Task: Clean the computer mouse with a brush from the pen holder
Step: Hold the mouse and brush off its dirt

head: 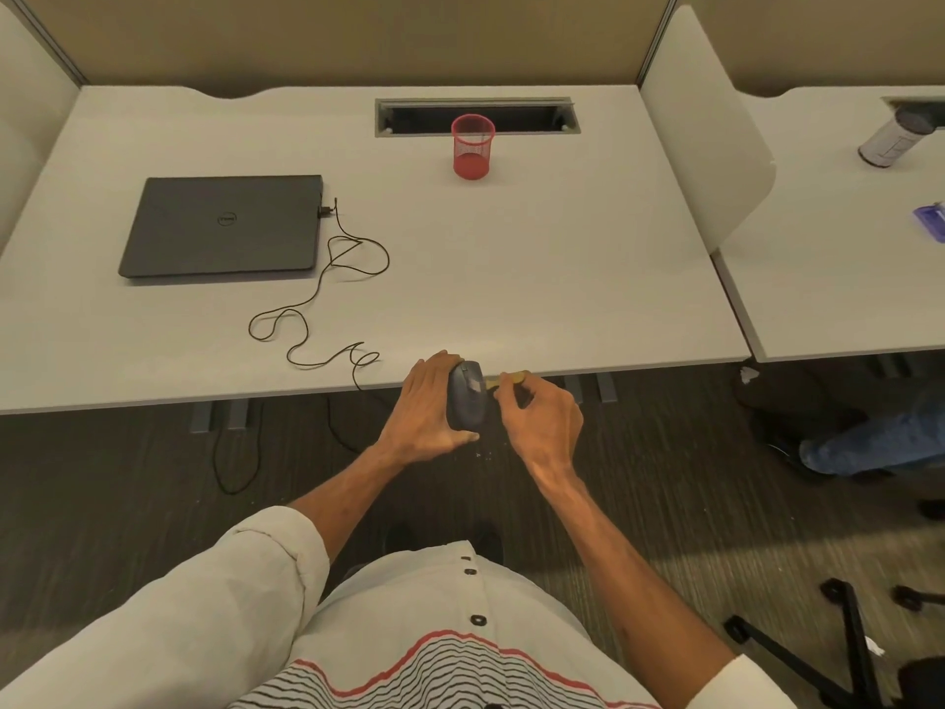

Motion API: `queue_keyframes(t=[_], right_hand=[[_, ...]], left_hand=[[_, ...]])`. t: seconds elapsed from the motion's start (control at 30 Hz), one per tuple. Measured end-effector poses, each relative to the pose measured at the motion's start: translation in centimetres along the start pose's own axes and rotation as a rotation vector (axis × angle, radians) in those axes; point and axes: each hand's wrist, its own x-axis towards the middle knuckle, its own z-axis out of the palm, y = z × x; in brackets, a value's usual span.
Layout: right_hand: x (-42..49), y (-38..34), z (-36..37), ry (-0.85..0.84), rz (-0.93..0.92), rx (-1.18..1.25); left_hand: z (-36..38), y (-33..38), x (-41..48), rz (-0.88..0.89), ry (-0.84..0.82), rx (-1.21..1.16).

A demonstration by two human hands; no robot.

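just off the front edge of the tabletop (511, 278), over the floor (128, 478), my left hand (427, 409) grips the mouse (464, 401), fingers wrapped over its far end and thumb at the near end. the mouse is a smooth, dark grey, rounded shell. my right hand (544, 424) pinches the brush (509, 379), a thin yellowish stick whose pale tip meets the mouse's upper face. well back, by the cable slot (532, 116), stands the pen holder (473, 145), an upright red wire-mesh cylinder. to the left lies a closed laptop (225, 225), flat and matte grey. a thin dark cable (335, 248) runs in loose curls from its right side to the front edge. the tabletop is plain, pale and matte. beige fabric partitions (358, 38) wall it in, and the floor is dark streaked carpet.
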Motion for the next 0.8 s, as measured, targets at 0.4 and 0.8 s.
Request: queue_keyframes(t=[0.4,0.8], right_hand=[[0.06,0.2,-0.55,-0.041,-0.057,0.009],[-0.25,0.7,-0.2,-0.098,-0.081,-0.101]], left_hand=[[0.31,-0.43,-0.14,0.001,-0.018,0.018],[-0.25,-0.59,0.43,0.026,0.011,0.04]])
